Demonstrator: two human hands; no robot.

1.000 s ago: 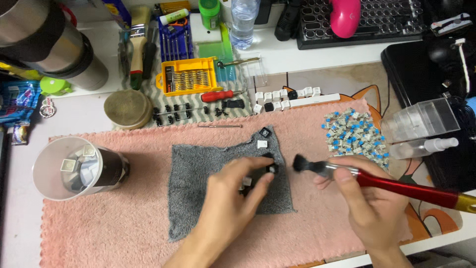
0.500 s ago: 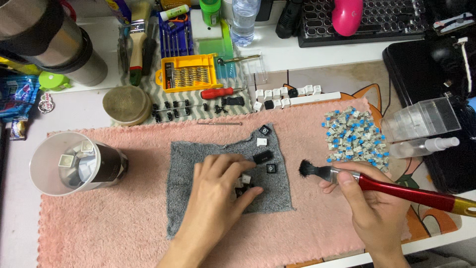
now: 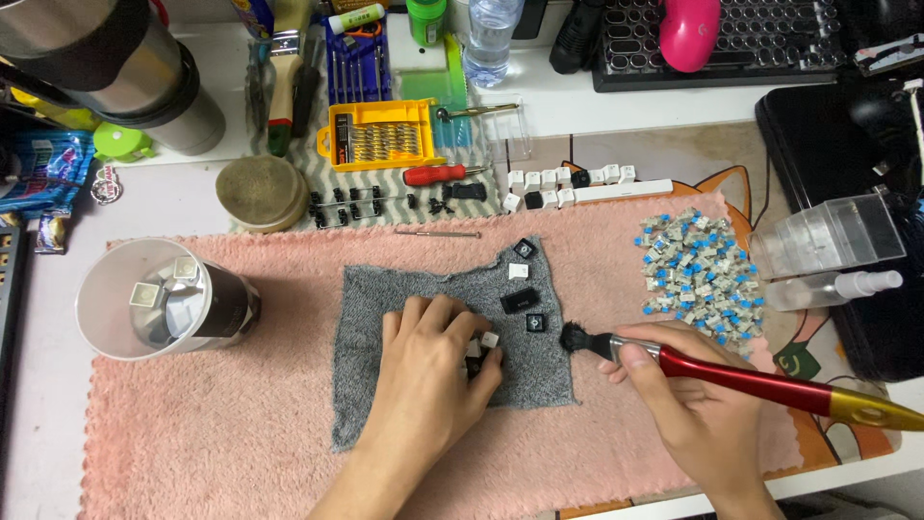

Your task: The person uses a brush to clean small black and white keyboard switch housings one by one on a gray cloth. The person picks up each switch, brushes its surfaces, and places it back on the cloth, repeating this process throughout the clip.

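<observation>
the small keycaps under the left hand lie on the grey cloth, near the middle of the view. the left hand rests palm down on the cloth, its fingers curled together over the caps, a white one and a dark one showing at the fingertips; whether any cap is actually pinched cannot be told.

at about 3 o'clock from those caps, the right hand holds a red-handled brush, fingers and thumb clamped on the handle just behind the metal ferrule. the brush's dark bristles touch the right edge of the grey cloth, and its gold end points off toward 4 o'clock.

more loose keycaps sit on the cloth at 1 o'clock from the left hand, apart from it. the cloth lies on a pink towel.

at 2 o'clock, on the towel's far right part, is a heap of blue-stemmed switches. at 9 o'clock stands a clear cup with a few caps inside. at 12 o'clock, past the towel's edge, lie a row of white keycaps, a red screwdriver and a yellow bit case.
</observation>
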